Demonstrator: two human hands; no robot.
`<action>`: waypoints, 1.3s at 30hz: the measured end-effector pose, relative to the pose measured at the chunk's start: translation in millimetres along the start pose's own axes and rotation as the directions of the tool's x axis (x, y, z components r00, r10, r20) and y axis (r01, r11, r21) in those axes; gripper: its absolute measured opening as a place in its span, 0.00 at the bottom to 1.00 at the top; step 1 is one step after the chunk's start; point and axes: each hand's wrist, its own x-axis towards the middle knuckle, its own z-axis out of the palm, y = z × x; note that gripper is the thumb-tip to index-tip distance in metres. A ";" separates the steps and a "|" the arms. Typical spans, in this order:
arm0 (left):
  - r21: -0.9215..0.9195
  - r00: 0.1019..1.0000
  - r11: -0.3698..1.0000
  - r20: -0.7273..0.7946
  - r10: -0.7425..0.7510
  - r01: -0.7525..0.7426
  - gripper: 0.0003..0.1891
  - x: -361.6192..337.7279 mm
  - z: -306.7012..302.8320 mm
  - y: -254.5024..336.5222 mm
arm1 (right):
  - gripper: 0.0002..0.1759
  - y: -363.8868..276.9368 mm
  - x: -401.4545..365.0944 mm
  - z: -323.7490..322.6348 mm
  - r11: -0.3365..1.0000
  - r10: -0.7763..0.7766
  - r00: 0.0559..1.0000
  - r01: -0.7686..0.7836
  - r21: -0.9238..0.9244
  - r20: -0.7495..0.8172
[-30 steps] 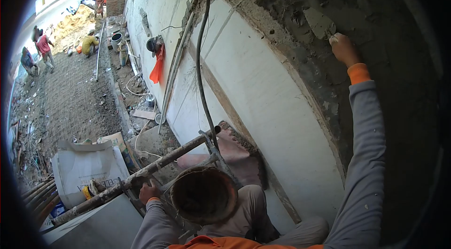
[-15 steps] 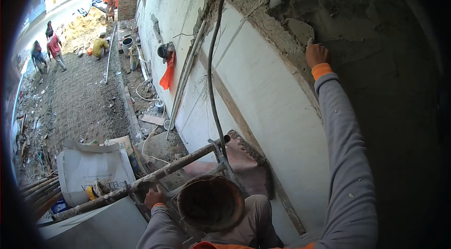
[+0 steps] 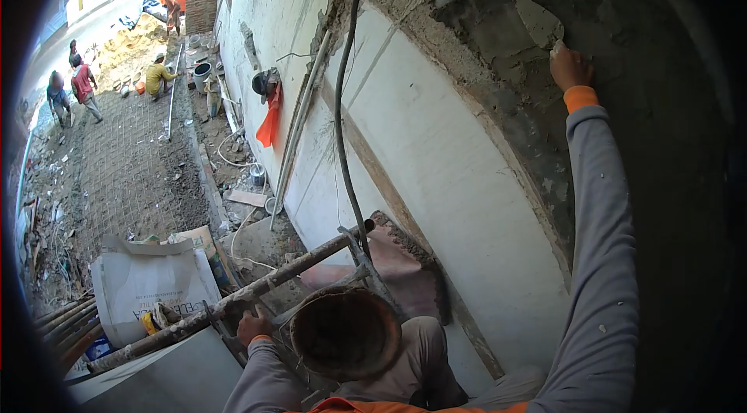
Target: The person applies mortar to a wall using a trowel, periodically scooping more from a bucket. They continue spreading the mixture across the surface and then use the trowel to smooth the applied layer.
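Beyond the curled fingertips of our right hand (image 3: 570, 69), the trowel (image 3: 538, 22) they grip by its handle lies close against the rough mortared wall (image 3: 506, 31). Our left hand (image 3: 253, 325) has its fingers bent at the scaffold pipe (image 3: 233, 300), and just beside them sits the mortar-stained bucket (image 3: 345, 333), near our knee.

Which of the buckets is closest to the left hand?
The broad, wide-mouthed bucket by the person's knee, beside the left hand; the other buckets stand far off on the ground.
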 end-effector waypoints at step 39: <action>-0.014 1.000 1.000 0.001 -0.001 0.001 0.27 2.2 3.9 -2.4 | 0.17 30.7 -8.3 -41.6 0.994 -0.101 0.994 0.100 0.033 0.034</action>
